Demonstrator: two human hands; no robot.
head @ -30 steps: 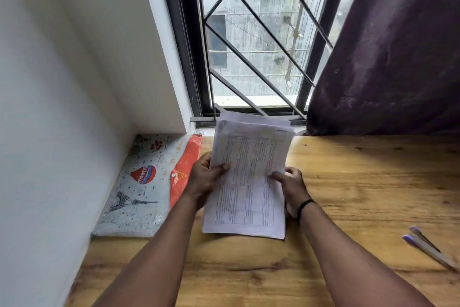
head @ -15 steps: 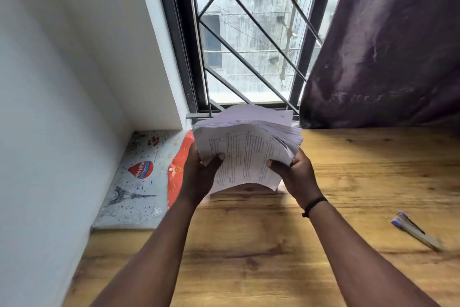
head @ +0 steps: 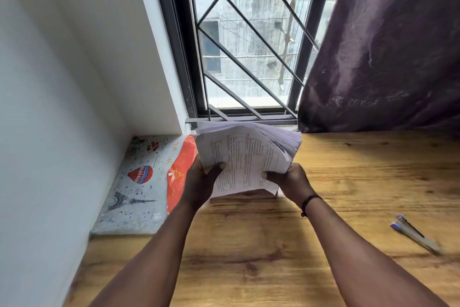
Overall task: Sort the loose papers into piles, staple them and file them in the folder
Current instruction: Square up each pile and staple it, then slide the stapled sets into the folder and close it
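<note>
Gripping a thick, fanned stack of printed papers above the grainy wooden desk, the left hand and right hand pinch its near edges, thumbs on top, right of the glossy patterned folder.

Folder lies left of the held papers; stapler far right.

both forearms reach forward, converging. the left hand grips with its thumb curled on top. the right hand grips likewise, a dark band at its wrist.
</note>
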